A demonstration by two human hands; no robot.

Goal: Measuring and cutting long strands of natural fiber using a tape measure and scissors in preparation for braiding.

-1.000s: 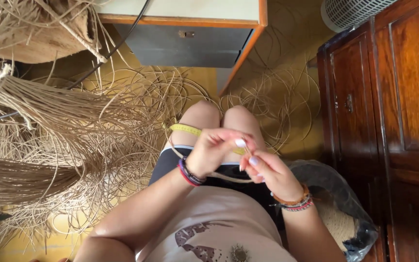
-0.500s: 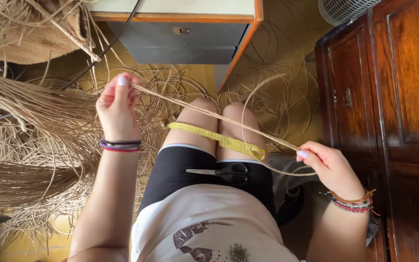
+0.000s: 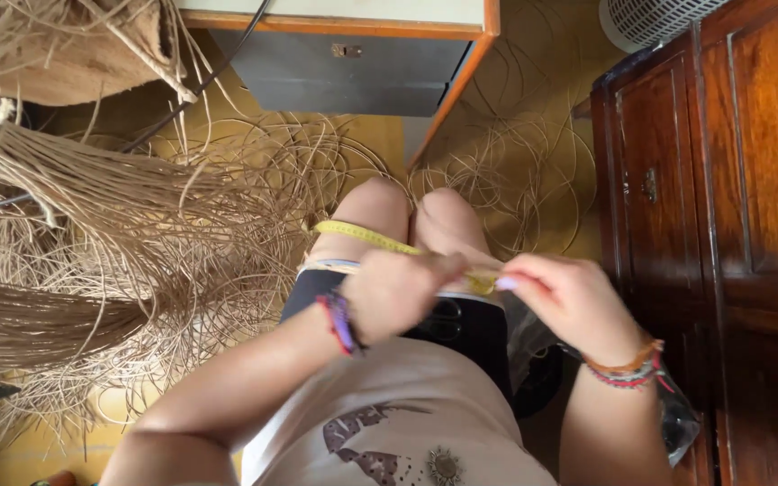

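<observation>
Field notes, reading left to right, all places taken from the tape measure [image 3: 362, 236], a yellow band lying across both bare thighs just below the knees.

- Far left of the tape measure: a thick bundle of straw [image 3: 92, 189], spilling loose curls over the yellow floor.
- Above it: a grey drawer [image 3: 344, 72] under an orange-edged desk.
- Just under its left end: a pale strand [image 3: 330, 266] lies along the hem of the dark shorts and runs toward the left hand.
- Left hand [image 3: 398, 292]: over the middle of the tape measure, motion-blurred. The fingers look curled inward, but I cannot tell whether they grip anything.
- Below the tape measure, on the lap: dark scissors [image 3: 447, 319], partly hidden between the wrists.
- Right hand [image 3: 565, 301]: at the tape measure's right end, fingertips pinched together against its yellow tip. I cannot tell whether they pinch the tape measure or the strand.
- Far right: a dark wooden cupboard [image 3: 722, 225], doors shut.

Judgement: the step in hand is close fingertip work over the lap, both hands drawn together at the tape measure. Any further move calls for a steady pinch, with the band kept flat across the thighs.
</observation>
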